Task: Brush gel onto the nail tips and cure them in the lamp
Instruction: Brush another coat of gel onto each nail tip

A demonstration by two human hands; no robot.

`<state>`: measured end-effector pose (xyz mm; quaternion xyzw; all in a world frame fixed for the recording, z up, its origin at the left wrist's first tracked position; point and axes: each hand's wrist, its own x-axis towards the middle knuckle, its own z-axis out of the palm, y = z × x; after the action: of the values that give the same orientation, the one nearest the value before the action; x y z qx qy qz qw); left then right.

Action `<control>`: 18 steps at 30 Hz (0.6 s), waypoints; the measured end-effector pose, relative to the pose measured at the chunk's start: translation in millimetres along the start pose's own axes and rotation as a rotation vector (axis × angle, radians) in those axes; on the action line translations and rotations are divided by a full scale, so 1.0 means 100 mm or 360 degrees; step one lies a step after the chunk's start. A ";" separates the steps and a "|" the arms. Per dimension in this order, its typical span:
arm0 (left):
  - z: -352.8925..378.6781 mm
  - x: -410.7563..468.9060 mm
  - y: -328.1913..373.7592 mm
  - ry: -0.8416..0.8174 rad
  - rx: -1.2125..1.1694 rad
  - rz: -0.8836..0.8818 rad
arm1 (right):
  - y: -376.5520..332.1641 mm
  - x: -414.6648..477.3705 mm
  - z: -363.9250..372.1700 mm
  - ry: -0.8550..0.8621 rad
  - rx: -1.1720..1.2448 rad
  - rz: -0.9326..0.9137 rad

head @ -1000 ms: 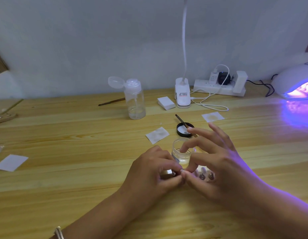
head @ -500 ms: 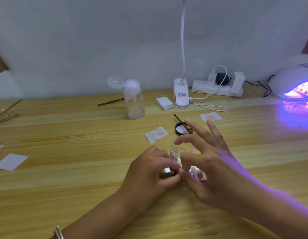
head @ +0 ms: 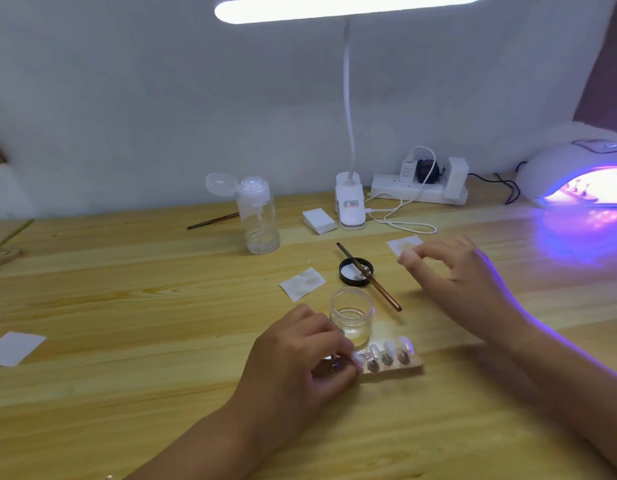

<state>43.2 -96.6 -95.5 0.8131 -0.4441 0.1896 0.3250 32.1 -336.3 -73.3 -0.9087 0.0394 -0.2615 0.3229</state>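
A row of clear nail tips [head: 388, 353] sits on a small holder strip [head: 407, 367] lying flat on the wooden desk [head: 127, 306], near its front edge and in the middle. The left hand [head: 296, 362] rests on the desk and its fingers pinch the left end of the strip. Just behind the strip and touching or nearly touching it stands an open jar of clear gel [head: 351, 317]. The brush [head: 376, 285] is not in a hand; it lies across the jar's black lid [head: 347, 271], just behind the jar. The right hand [head: 456, 275] hovers beside the brush, blurred, fingers loosely bent and holding nothing visible. Far right, well apart from the strip, the curing lamp [head: 573, 168] glows violet; whether anything lies inside is too small to tell.

As a judgement: the jar is open and the lamp is on, but the brush is down, so brushing and curing of this strip remain. Whether the tips already carry gel cannot be told.
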 end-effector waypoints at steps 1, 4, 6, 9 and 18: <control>0.01 0.00 -0.01 0.0029 0.0038 0.0052 | 0.05 0.03 0.02 -0.0098 0.0021 0.0108; 0.04 -0.02 -0.02 0.0108 0.0124 0.0167 | 0.08 0.05 0.12 -0.0306 0.0048 0.0288; 0.04 -0.02 -0.02 0.0155 0.0106 0.0169 | 0.05 0.05 0.17 -0.0326 0.0023 0.0310; 0.01 -0.03 0.00 0.0222 -0.0031 0.0097 | 0.03 0.05 0.24 -0.0375 0.0043 0.0327; -0.09 -0.04 0.08 0.0273 -0.0379 -0.0216 | 0.05 0.03 0.21 -0.0077 0.0454 0.0314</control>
<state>34.2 -90.4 -88.8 0.7779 -0.3780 0.1820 0.4679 46.0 -329.8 -88.6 -0.8514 0.0830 -0.2097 0.4736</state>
